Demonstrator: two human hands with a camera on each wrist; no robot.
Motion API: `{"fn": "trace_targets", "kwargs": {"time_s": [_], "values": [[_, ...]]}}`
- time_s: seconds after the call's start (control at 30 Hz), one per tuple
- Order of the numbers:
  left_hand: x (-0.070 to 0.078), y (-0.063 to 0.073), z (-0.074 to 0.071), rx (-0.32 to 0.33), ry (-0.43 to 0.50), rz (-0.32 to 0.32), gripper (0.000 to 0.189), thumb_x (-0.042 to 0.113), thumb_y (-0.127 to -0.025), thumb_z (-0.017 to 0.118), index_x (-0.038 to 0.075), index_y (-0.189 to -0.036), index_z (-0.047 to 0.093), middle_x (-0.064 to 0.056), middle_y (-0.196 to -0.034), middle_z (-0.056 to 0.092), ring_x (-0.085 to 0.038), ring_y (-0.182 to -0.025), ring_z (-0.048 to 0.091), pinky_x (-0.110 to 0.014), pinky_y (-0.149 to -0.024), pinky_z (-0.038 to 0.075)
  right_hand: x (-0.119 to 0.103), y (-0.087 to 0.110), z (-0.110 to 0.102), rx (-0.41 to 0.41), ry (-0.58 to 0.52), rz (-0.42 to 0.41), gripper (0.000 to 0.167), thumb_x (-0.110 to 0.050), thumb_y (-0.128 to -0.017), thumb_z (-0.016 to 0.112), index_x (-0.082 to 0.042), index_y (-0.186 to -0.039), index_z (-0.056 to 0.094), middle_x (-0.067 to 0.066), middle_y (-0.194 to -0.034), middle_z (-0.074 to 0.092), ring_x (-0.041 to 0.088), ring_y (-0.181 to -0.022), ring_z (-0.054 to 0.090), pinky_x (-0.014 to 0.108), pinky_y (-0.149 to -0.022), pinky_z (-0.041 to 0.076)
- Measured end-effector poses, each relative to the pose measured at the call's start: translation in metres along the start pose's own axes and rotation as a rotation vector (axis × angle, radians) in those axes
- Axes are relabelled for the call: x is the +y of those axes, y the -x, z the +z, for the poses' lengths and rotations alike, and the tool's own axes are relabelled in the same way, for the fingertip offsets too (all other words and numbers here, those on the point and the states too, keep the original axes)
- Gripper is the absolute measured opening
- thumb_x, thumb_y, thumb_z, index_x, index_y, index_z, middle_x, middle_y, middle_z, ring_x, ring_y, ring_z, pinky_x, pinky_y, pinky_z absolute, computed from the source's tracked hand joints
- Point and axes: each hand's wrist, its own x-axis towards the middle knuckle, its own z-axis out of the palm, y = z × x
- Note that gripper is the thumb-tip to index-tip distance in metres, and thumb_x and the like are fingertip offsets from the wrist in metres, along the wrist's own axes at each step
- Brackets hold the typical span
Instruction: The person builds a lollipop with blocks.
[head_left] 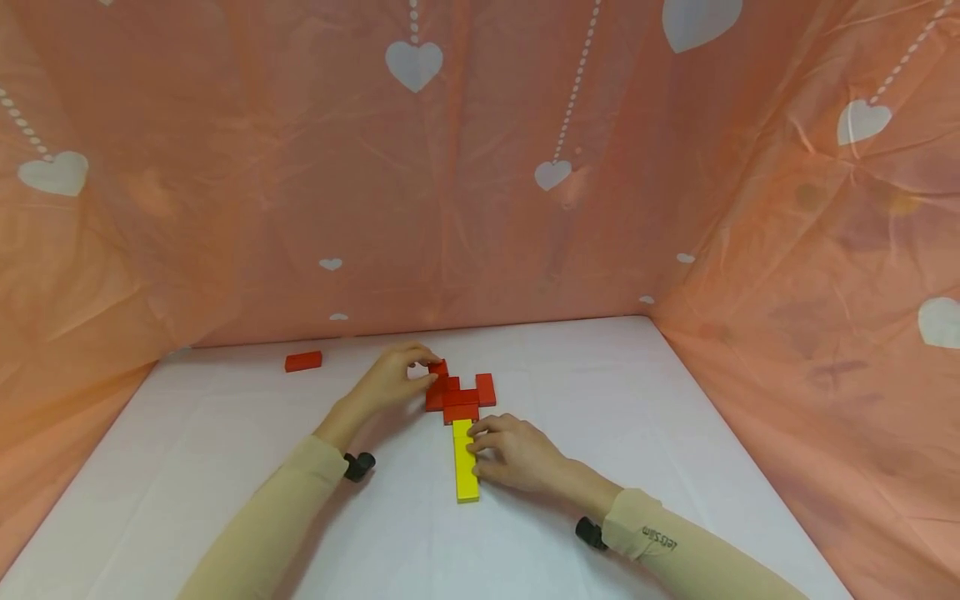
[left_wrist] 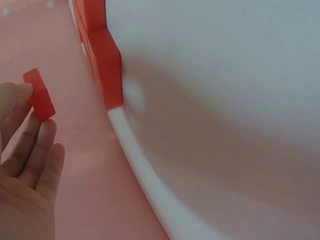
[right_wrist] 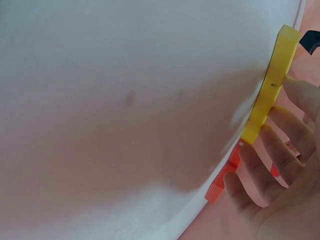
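Note:
My left hand (head_left: 386, 379) pinches a small red block (left_wrist: 39, 95) between thumb and fingertips, held up above the white table at the upper left of the red blocks. Those red blocks (head_left: 461, 397) lie grouped flat in the middle of the table, one of them (head_left: 486, 389) jutting up on the right. Below them runs a yellow strip, made of a short yellow block (head_left: 462, 428) and a long yellow block (head_left: 466, 475). My right hand (head_left: 517, 454) rests along the strip's right side, fingers spread and fairly straight, thumb tip and fingertips at its edge.
A lone red block (head_left: 303, 361) lies near the table's back left. Orange-pink cloth (head_left: 495, 250) with white hearts hangs behind the table and at both sides. Each wrist wears a small black camera (head_left: 360, 466).

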Motion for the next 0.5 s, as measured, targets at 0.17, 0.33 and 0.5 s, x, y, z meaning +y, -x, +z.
{"fn": "trace_targets", "kwargs": {"time_s": [0.17,0.33,0.5], "values": [[0.007,-0.010,0.007,-0.033,0.004,0.002,0.027,0.013,-0.096,0.076,0.007,-0.122,0.074,-0.007,-0.118,0.070,-0.027,-0.112,0.065,-0.048,-0.102,0.056,0.000,0.000,-0.001,-0.003,0.000,0.000,0.033,-0.030,-0.095,0.078,-0.016,-0.124,0.078,0.000,-0.135,0.066,0.023,-0.126,0.060,0.045,-0.106,0.052],[0.010,-0.018,0.015,-0.072,0.002,-0.005,0.026,0.012,-0.095,0.076,0.008,-0.121,0.075,-0.007,-0.119,0.068,-0.026,-0.112,0.064,-0.045,-0.101,0.056,-0.001,-0.001,-0.001,-0.006,0.003,0.000,0.033,-0.031,-0.094,0.078,-0.017,-0.124,0.078,0.000,-0.135,0.067,0.023,-0.126,0.060,0.045,-0.106,0.052],[0.011,-0.026,0.022,-0.096,-0.035,0.015,0.024,0.012,-0.095,0.076,0.008,-0.119,0.076,-0.007,-0.118,0.068,-0.026,-0.111,0.064,-0.043,-0.101,0.056,-0.001,0.000,-0.001,-0.003,0.012,0.001,0.033,-0.031,-0.094,0.078,-0.017,-0.124,0.078,0.000,-0.135,0.067,0.023,-0.127,0.060,0.044,-0.106,0.053]]}}
